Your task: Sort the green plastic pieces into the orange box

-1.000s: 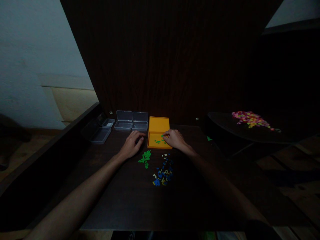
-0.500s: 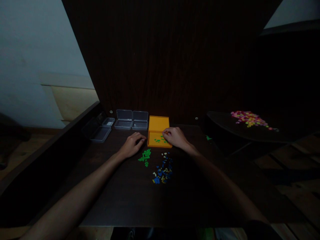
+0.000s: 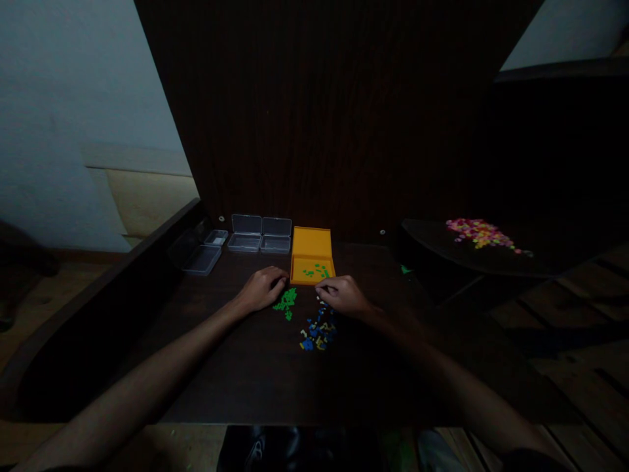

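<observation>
An orange-yellow box [image 3: 313, 284] stands with its lid raised, and several small green pieces [image 3: 317, 270] lie scattered inside it. Just in front of its right corner is my right hand [image 3: 345, 295], fingers pinched together over the far end of a pile of blue, white and yellow pieces [image 3: 319, 333]. Whatever is between those fingertips is too small to make out. My left hand [image 3: 263, 288] rests on the table left of the box, fingers loosely bent with the thumb slightly apart. It lies beside a heap of green toy-brick-like pieces [image 3: 285, 301] and holds nothing visible.
Clear plastic boxes [image 3: 244, 243] with raised lids stand at the back left, with another clear box [image 3: 201, 260] nearer the side rail. On a dark ledge [image 3: 432, 246] at right lies a heap of pink and yellow pieces [image 3: 484, 234]. A tall dark panel [image 3: 319, 131] closes the back.
My right hand has moved from inside the orange-yellow box towards me, to the mixed pile's far end. My left hand has stayed nearly in place, its thumb closer to the fingers. The view has shifted slightly.
</observation>
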`<state>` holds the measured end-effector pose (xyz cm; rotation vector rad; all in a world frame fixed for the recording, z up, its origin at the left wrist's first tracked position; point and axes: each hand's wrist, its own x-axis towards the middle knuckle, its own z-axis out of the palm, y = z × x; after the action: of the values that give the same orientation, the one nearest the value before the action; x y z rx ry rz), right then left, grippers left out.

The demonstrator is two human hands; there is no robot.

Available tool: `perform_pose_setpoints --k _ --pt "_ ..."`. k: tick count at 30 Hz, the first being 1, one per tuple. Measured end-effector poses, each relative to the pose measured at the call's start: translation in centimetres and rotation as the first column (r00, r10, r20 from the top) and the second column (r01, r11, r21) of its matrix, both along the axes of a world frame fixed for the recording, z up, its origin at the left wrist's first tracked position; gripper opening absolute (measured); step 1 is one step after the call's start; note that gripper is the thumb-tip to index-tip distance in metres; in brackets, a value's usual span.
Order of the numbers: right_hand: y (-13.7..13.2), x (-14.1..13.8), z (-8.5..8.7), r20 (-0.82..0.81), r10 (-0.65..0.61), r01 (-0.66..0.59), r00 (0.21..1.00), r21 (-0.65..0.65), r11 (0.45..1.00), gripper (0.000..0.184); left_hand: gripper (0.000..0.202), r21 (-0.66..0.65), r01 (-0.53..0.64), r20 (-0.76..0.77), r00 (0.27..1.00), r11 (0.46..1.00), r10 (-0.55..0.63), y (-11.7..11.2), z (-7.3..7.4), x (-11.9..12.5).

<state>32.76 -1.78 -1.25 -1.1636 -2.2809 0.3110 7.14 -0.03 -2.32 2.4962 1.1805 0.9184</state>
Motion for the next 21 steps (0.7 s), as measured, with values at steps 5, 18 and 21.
perform_pose_setpoints --k 5,18,21 --pt "-0.6 3.0 -0.7 -0.194 -0.141 0.168 0.971 0.131 0.977 0.021 0.026 0.013 -0.027 0.048 0.999 1.0 0.026 -0.4 0.3 -0.8" --pt "-1.6 3.0 -1.7 0.0 -0.152 0.147 0.988 0.265 0.953 0.03 0.024 0.062 0.155 -0.09 0.985 0.986 -0.149 -0.6 0.7 -0.6" --pt "-1.7 2.9 -1.9 0.035 -0.137 0.121 0.99 0.281 0.952 0.03 0.024 0.042 0.199 -0.102 0.976 0.979 -0.194 -0.8 0.9 -0.7"
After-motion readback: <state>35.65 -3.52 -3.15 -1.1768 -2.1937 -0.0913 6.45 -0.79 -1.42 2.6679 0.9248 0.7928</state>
